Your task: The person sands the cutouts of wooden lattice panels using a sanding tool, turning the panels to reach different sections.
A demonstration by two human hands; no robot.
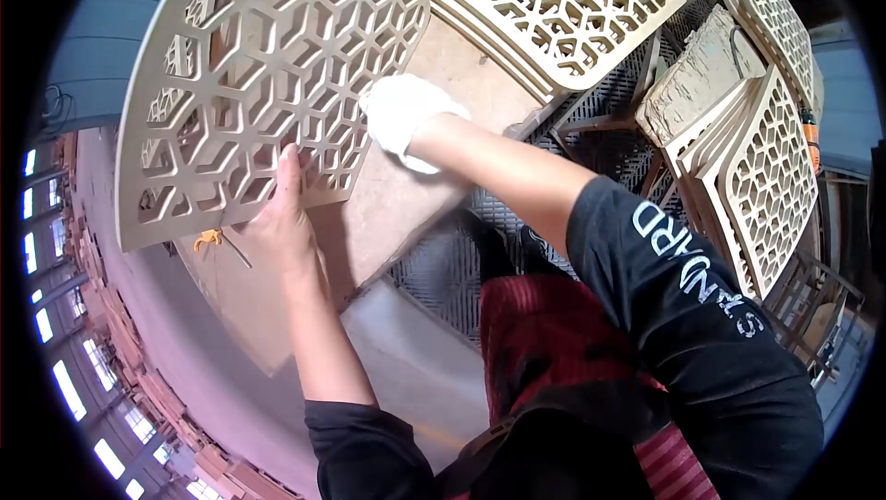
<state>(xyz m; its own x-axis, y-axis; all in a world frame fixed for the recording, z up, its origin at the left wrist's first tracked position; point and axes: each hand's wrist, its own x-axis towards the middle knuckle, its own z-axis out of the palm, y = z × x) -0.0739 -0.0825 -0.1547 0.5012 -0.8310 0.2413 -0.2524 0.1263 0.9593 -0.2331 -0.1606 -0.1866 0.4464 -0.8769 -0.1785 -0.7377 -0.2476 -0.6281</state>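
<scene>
A large pale wooden lattice panel (305,66), cut with a geometric pattern and rounded at the side, stands tilted over the worktable. My bare left hand (281,223) grips its lower edge, the thumb on the near face and the other fingers hidden behind. My right hand (406,120), in a white glove, is closed and rounded against the panel's right edge; the glove is washed out, so what its fingers hold cannot be made out. Below the panel's lower left edge lies a small orange-yellow object (209,239) beside a thin rod.
The board tabletop (369,223) lies under the panel. Similar lattice panels are stacked behind (563,1), and more lean at the right (766,177). A rough, flaking board (701,75) stands between stacks. Patterned metal flooring (434,274) shows below. Wood piles (120,315) line the far left.
</scene>
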